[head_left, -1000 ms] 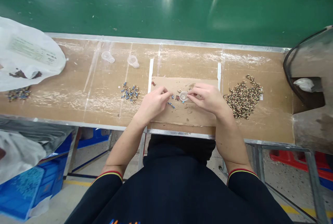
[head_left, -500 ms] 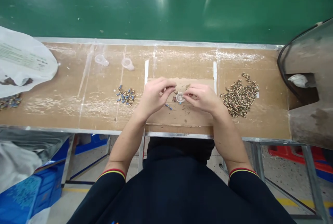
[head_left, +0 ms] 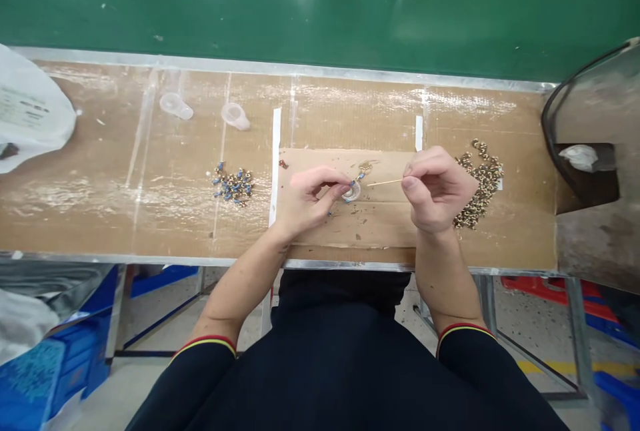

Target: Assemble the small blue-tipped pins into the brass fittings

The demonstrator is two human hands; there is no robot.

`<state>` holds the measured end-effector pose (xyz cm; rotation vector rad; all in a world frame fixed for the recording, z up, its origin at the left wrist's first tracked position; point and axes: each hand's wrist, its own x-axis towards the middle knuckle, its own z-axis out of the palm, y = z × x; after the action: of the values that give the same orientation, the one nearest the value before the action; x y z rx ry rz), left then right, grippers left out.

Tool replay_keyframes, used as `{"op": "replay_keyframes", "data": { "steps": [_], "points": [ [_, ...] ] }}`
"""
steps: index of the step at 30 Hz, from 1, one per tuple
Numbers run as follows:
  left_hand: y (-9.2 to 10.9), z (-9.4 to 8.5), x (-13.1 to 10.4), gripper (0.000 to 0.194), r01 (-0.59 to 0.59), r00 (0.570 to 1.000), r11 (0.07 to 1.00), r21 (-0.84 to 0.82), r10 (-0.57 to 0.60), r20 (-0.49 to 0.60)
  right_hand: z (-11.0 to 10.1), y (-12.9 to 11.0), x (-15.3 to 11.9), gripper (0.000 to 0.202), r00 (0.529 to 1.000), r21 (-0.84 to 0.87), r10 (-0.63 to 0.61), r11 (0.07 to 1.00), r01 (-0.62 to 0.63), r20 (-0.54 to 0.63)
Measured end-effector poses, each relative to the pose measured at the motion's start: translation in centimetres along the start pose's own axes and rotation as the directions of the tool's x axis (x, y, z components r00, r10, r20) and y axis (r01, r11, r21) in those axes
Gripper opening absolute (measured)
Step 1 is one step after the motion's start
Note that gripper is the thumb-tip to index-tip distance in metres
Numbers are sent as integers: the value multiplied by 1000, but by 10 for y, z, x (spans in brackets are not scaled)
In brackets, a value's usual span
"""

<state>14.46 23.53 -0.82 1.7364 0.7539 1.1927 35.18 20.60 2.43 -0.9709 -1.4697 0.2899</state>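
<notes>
My right hand (head_left: 437, 189) is closed on a thin wooden stick (head_left: 384, 183), whose tip points left over the cardboard sheet (head_left: 385, 224). My left hand (head_left: 320, 196) is pinched at the edge of a small round clear dish (head_left: 353, 192). A tiny blue-and-brass part (head_left: 351, 184) shows at its fingertips; how it is gripped is partly hidden. Another small blue-and-brass piece (head_left: 361, 176) lies just beyond the dish, beside a yellowish smear on the sheet.
A pile of brass-coloured parts (head_left: 477, 197) lies at right, partly behind my right hand. Several blue-and-brass parts (head_left: 233, 184) are heaped at left. Two clear plastic cups (head_left: 234, 115) lie farther back. A white bag (head_left: 35, 111) stands far left, a metal machine housing (head_left: 590, 231) at right.
My right hand has moved right and up from the dish, and the wooden stick now shows in it. My left hand has come right and down to the dish. The view has shifted slightly.
</notes>
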Motion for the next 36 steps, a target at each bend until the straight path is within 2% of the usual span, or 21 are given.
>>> {"op": "replay_keyframes", "data": {
  "steps": [7, 12, 32, 34, 36],
  "points": [
    [2, 1, 1, 11, 49, 999, 991, -123, -47, 20, 3, -1, -3, 14, 997, 10, -19, 1000, 18, 75],
    [3, 3, 0, 10, 68, 998, 978, -195, -65, 23, 5, -4, -4, 13, 998, -2, -9, 1000, 9, 57],
    [5, 5, -1, 10, 82, 997, 973, -215, -77, 30, 7, -3, -5, 18, 995, -57, 6, 998, 0, 101],
    [4, 5, -1, 10, 89, 996, 966, -242, -85, 26, 5, -1, -4, 22, 997, -58, 11, 998, -6, 79],
    [3, 5, -1, 13, 102, 995, 950, -294, -101, 18, -1, 1, -1, 24, 1000, -28, -2, 1000, 2, 0]
  ]
}}
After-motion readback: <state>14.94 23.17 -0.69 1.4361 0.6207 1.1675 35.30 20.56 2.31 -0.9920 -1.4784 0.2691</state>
